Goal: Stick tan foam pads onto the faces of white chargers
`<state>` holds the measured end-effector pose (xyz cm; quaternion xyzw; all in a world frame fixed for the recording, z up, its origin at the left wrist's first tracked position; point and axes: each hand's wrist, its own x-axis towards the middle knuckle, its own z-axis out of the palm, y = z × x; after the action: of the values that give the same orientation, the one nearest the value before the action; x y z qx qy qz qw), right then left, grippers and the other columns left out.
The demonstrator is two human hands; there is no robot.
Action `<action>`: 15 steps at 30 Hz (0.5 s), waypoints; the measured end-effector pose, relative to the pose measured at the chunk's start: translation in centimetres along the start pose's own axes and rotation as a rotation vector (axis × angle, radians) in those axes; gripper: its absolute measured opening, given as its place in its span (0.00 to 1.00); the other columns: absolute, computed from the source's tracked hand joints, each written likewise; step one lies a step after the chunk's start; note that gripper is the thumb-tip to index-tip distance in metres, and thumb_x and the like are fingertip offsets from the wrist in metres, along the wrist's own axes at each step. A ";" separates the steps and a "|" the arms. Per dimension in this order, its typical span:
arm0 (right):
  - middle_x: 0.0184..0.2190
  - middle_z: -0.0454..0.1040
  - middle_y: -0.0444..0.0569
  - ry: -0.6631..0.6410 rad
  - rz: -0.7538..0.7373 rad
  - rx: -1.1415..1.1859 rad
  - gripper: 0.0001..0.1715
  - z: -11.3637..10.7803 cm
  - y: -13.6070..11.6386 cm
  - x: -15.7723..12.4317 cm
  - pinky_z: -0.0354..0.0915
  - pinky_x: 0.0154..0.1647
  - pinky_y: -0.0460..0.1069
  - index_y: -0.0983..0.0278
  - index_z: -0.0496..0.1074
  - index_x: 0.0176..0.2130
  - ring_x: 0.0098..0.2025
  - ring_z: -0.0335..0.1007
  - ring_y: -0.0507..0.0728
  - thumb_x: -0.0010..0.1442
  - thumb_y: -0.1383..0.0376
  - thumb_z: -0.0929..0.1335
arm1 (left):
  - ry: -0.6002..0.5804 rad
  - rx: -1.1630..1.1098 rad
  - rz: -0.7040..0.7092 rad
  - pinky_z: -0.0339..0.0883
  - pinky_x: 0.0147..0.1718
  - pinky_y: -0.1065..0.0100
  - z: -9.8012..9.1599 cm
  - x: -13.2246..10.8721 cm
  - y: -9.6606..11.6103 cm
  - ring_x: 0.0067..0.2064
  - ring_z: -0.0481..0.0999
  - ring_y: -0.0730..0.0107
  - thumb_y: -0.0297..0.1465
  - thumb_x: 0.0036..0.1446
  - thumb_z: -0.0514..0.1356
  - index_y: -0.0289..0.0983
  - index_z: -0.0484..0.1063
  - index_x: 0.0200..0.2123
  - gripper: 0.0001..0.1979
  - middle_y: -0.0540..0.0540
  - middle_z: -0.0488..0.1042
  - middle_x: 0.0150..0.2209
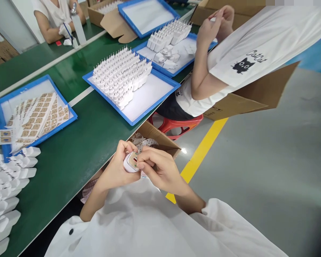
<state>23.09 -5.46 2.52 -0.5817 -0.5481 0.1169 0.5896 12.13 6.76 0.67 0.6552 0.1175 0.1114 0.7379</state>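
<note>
My left hand (119, 167) is wrapped round a small white plastic piece (128, 165), held in front of my body by the table's edge. On the face of the piece lies a tan label with a dark red mark and green spots. The thumb and forefinger of my right hand (162, 167) are pinched together at the label's right edge; whatever they may hold is too small to make out.
A blue tray (156, 101) holds rows of white pieces with pins. Label sheets (36, 116) lie in another blue tray at left, near more white pieces (5, 196). An open carton (160, 137) stands below the edge. A co-worker (246, 57) sits at right, another person across the table.
</note>
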 end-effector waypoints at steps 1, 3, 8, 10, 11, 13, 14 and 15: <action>0.26 0.70 0.43 0.005 0.052 0.006 0.12 0.0 -0.3 0.0 0.64 0.31 0.48 0.60 0.67 0.34 0.27 0.64 0.52 0.71 0.62 0.63 | 0.012 0.016 0.022 0.62 0.33 0.72 0.0 0.0 -0.2 0.36 0.66 0.75 0.24 0.46 0.68 0.43 0.52 0.38 0.26 0.52 0.62 0.42; 0.25 0.69 0.43 0.030 0.176 0.040 0.16 0.1 -0.7 0.1 0.62 0.30 0.47 0.60 0.66 0.32 0.26 0.62 0.51 0.72 0.58 0.63 | 0.036 0.043 0.069 0.63 0.34 0.71 -0.1 0.0 -0.6 0.37 0.68 0.75 0.25 0.46 0.68 0.44 0.53 0.39 0.26 0.52 0.63 0.42; 0.23 0.61 0.38 0.193 0.468 0.205 0.22 0.8 3.3 0.5 0.57 0.26 0.45 0.60 0.63 0.33 0.23 0.55 0.49 0.70 0.47 0.63 | 0.089 0.089 0.240 0.64 0.35 0.71 -0.2 0.7 -2.5 0.36 0.69 0.74 0.25 0.47 0.69 0.44 0.54 0.40 0.26 0.52 0.65 0.41; 0.23 0.59 0.37 0.327 0.553 0.087 0.24 1.0 7.3 0.4 0.60 0.27 0.45 0.60 0.63 0.35 0.24 0.56 0.49 0.71 0.44 0.58 | 0.113 0.107 0.291 0.63 0.34 0.71 -0.2 1.1 -3.2 0.36 0.69 0.74 0.27 0.48 0.69 0.44 0.54 0.40 0.25 0.52 0.66 0.40; 0.24 0.60 0.38 0.381 0.608 -0.058 0.26 1.1 9.4 0.2 0.62 0.30 0.46 0.60 0.63 0.37 0.25 0.58 0.50 0.73 0.45 0.54 | 0.129 0.113 0.302 0.64 0.34 0.71 -0.2 1.3 -3.5 0.36 0.70 0.74 0.28 0.49 0.69 0.43 0.55 0.39 0.24 0.52 0.67 0.39; 0.31 0.68 0.43 0.392 0.683 -0.241 0.27 0.9 13.2 -0.5 0.68 0.37 0.49 0.62 0.67 0.43 0.31 0.65 0.52 0.75 0.49 0.50 | 0.171 0.116 0.319 0.66 0.35 0.70 -0.3 1.6 -4.0 0.37 0.72 0.72 0.31 0.52 0.69 0.43 0.57 0.40 0.22 0.50 0.69 0.39; 0.36 0.72 0.47 0.347 0.713 -0.309 0.25 0.7 14.6 -0.9 0.70 0.41 0.51 0.64 0.68 0.47 0.36 0.69 0.53 0.75 0.51 0.54 | 0.201 0.116 0.332 0.67 0.36 0.69 -0.4 1.6 -4.2 0.39 0.73 0.70 0.33 0.53 0.69 0.42 0.59 0.41 0.21 0.49 0.71 0.40; 0.42 0.74 0.50 0.276 0.736 -0.361 0.21 0.5 15.6 -1.5 0.72 0.44 0.53 0.65 0.70 0.50 0.41 0.72 0.54 0.74 0.52 0.59 | 0.236 0.117 0.345 0.68 0.39 0.67 -0.5 1.6 -4.4 0.41 0.75 0.69 0.34 0.53 0.69 0.42 0.61 0.42 0.19 0.48 0.72 0.40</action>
<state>29.99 -1.74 -11.07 -0.8423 -0.2318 0.1428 0.4652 13.56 7.28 -3.78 0.6899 0.0955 0.3048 0.6496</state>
